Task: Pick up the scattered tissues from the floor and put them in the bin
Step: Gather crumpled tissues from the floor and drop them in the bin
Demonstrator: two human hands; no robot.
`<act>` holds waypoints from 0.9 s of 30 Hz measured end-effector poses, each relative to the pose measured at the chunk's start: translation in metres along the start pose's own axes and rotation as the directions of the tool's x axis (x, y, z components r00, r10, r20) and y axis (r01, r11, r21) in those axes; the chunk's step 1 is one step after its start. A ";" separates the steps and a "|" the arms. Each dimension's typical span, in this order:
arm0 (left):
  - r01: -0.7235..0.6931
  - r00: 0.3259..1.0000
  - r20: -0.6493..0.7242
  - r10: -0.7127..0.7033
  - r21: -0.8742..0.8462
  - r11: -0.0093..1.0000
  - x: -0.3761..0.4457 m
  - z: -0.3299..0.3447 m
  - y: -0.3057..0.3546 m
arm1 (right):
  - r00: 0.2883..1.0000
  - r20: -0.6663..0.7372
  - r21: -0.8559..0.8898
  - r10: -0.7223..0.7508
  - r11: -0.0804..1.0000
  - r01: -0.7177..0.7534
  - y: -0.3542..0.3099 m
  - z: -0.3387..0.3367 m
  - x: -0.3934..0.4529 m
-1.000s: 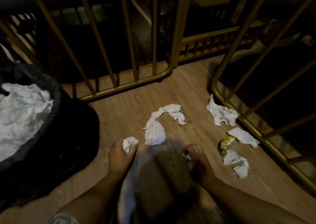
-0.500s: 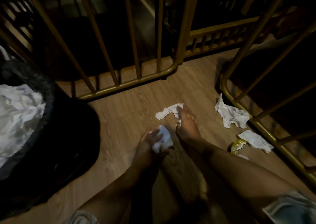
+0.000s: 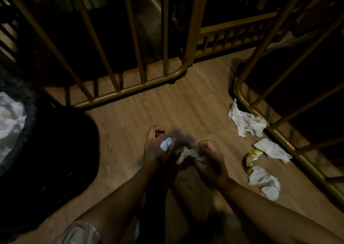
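Observation:
Both hands meet low over the wooden floor in the middle of the view. My left hand [image 3: 155, 146] grips a small balled white tissue [image 3: 166, 143]. My right hand [image 3: 208, 155] clutches a crumpled tissue [image 3: 187, 153] that stretches between the two hands. Three more white tissues lie on the floor at the right: one [image 3: 245, 121] against the gold rail, one [image 3: 272, 149] further down, one [image 3: 265, 182] nearest me. The black bin [image 3: 29, 132] stands at the left with white tissues [image 3: 9, 120] inside.
A yellow wrapper [image 3: 253, 155] lies among the tissues at the right. Gold metal railings [image 3: 130, 89] fence the floor at the back, and another gold frame [image 3: 279, 132] runs along the right side. It is dark beyond the bars.
The two tissues that lay in the middle of the floor are now off it and in my hands. My right hand drew back from its reach and now meets the left.

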State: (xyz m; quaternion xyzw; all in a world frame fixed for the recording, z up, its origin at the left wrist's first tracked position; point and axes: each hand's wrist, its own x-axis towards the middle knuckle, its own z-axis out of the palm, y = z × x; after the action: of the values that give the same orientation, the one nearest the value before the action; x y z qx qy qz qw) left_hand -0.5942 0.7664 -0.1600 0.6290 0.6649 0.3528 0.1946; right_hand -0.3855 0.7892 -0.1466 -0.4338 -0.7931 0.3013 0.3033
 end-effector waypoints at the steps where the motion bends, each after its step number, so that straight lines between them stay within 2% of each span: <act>1: 0.002 1.000 -0.018 -0.003 -0.052 0.999 0.002 0.002 0.003 | 1.000 -0.009 0.014 -0.013 1.000 0.013 0.000 0.000 0.002; 2: -0.013 1.000 -0.004 0.013 -0.106 0.994 -0.001 0.008 0.003 | 0.999 -0.005 0.030 -0.033 0.999 0.034 0.002 -0.003 0.003; 5: 0.001 0.994 -0.107 -0.027 -0.240 0.971 -0.001 0.019 0.023 | 1.000 -0.003 -0.114 -0.009 0.993 0.009 0.010 -0.017 0.008; 8: 0.125 0.991 0.003 -0.132 -0.349 0.929 -0.003 0.027 0.044 | 0.995 -0.088 -0.190 0.040 0.980 -0.057 0.017 -0.036 0.005; 10: 0.209 0.977 0.106 -0.186 -0.297 0.932 0.005 0.035 0.059 | 0.991 -0.111 -0.200 0.082 0.974 -0.103 0.022 -0.060 0.003; 12: 0.240 0.963 0.179 -0.202 -0.229 0.943 0.014 0.045 0.079 | 0.989 -0.090 -0.235 0.113 0.963 -0.131 0.025 -0.090 0.000; 14: 0.265 0.941 0.268 -0.207 -0.203 0.943 0.018 0.054 0.100 | 0.977 -0.145 -0.249 0.158 0.950 -0.191 0.027 -0.124 -0.007; 17: 0.123 0.968 0.241 -0.073 -0.197 0.973 0.017 0.070 0.121 | 0.910 -0.326 -0.240 0.256 0.909 -0.342 0.036 -0.160 -0.032; 20: 0.096 0.965 0.257 -0.056 -0.143 0.985 0.028 0.088 0.137 | 0.858 -0.391 -0.277 0.332 0.847 -0.454 0.045 -0.173 -0.064; 23: 0.035 0.960 0.280 0.000 -0.120 0.992 0.041 0.106 0.153 | 0.846 -0.308 -0.257 0.434 0.819 -0.514 0.056 -0.167 -0.089; 25: -0.083 0.955 0.278 0.107 -0.096 0.992 0.048 0.120 0.168 | 0.903 -0.173 -0.300 0.393 0.852 -0.428 0.061 -0.154 -0.103; 27: -0.136 0.900 0.410 0.145 -0.052 0.989 0.054 0.133 0.180 | 0.942 -0.083 -0.388 0.326 0.860 -0.332 0.066 -0.140 -0.113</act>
State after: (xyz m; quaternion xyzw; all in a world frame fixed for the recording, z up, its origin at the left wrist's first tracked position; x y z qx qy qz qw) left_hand -0.3826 0.8419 -0.1115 0.7333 0.5579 0.2322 0.3115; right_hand -0.1990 0.7496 -0.1315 -0.6172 -0.7495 0.1789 0.1590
